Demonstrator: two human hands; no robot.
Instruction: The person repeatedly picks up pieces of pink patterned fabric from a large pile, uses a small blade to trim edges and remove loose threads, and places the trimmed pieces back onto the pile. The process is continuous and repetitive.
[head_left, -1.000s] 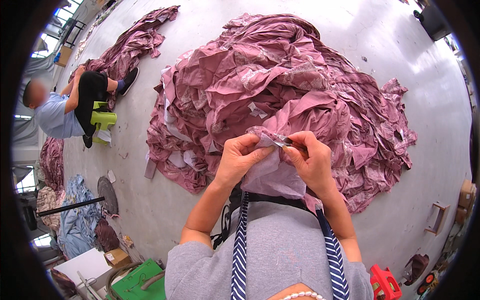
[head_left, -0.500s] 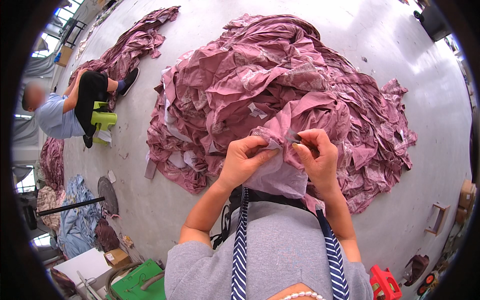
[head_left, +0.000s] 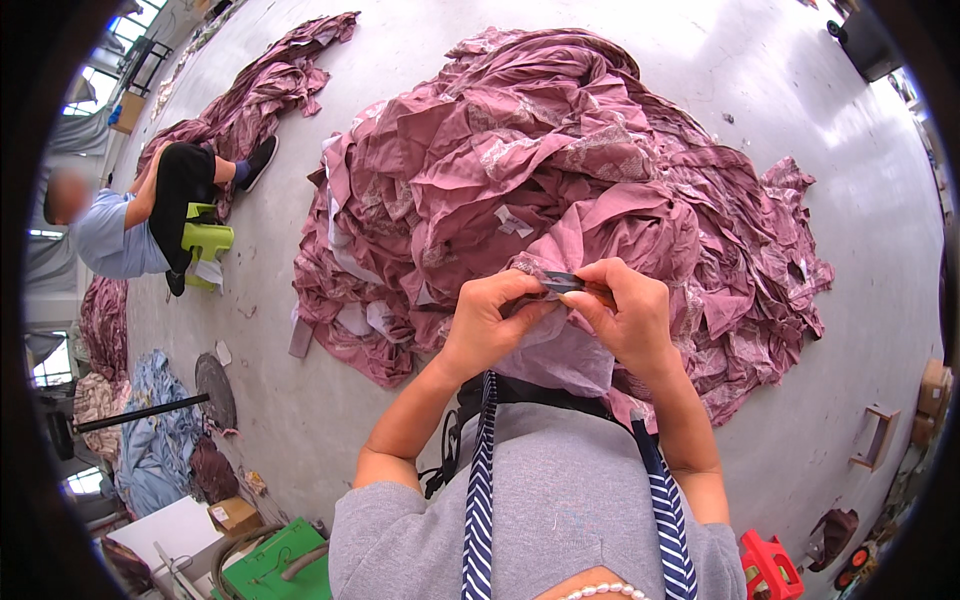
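My left hand (head_left: 490,318) pinches an edge of the dusty-pink patterned fabric (head_left: 620,225), with its pale underside (head_left: 560,358) hanging below my fingers. Closed around small dark thread snips (head_left: 562,282) is my right hand (head_left: 630,312). Their blades lie across the fabric edge, right at my left fingertips, and my two hands almost meet. The fingers partly cover the snips, so whether the blades are apart cannot be made out. The held piece runs into a large heap of the same cloth in front of me, where a small white label (head_left: 513,221) shows.
On the left a person (head_left: 125,225) sits on a green stool (head_left: 207,240) beside more pink cloth (head_left: 270,85). Blue cloth (head_left: 158,430) lies at lower left near a green panel (head_left: 275,565). A red stool (head_left: 770,567) stands at lower right, and a small wooden frame (head_left: 875,437) farther right.
My right hand has moved left with the snips, bringing the blades from beside the cloth onto its edge at my left fingertips. The left hand has hardly moved.
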